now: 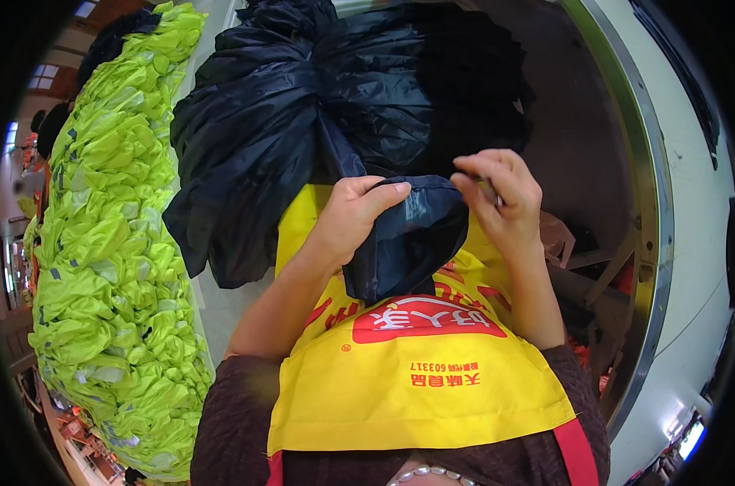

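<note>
- From my remote feed, I saw the dark fabric piece (412, 239) held up between the hands, before the yellow apron (343, 409).
- The left hand (353, 212) grasped the fabric's left side, thumb pressed on top.
- The right hand (503, 194) was at the fabric's far right corner, fingers curled toward the thumb; I couldn't tell whether they pinched cloth.
- Just beyond, a gathered black fabric bundle (384, 93) spread across the far side.
- Lime-yellow garments (116, 235) were heaped along the left.
- A pale, metal-edged tabletop (699, 267) stood right.
</note>
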`<state>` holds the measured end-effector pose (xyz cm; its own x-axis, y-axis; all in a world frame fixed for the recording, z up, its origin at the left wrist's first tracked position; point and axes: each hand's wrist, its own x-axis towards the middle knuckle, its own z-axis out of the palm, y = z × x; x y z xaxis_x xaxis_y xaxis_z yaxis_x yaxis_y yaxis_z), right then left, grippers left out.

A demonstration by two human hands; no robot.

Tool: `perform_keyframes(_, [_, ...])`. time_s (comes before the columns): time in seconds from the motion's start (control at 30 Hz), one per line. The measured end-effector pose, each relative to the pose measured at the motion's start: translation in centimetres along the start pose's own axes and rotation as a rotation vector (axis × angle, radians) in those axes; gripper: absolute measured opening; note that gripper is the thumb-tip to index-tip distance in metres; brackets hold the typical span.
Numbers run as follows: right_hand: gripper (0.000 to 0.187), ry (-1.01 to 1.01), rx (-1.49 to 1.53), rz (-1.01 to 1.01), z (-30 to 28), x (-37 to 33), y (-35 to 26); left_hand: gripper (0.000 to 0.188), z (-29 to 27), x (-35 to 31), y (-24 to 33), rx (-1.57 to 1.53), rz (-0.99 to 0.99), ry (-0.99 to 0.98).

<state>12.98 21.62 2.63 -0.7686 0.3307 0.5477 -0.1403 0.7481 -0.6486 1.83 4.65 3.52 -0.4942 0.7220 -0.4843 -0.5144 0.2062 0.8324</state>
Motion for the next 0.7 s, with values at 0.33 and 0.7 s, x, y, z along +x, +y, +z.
perform_keyframes(0.33, [0.017, -0.102, 0.006, -0.096, 1.6, -0.8, -0.3, 0.020, 0.3, 0.5, -1.4, 0.117, 0.179, 0.001])
perform_keyframes(0.7, [0.023, -0.556, 0.431, 0.169, -1.2, -1.3, -3.6, 0.023, 1.3, 0.9, -1.5, -0.177, 0.090, 0.078])
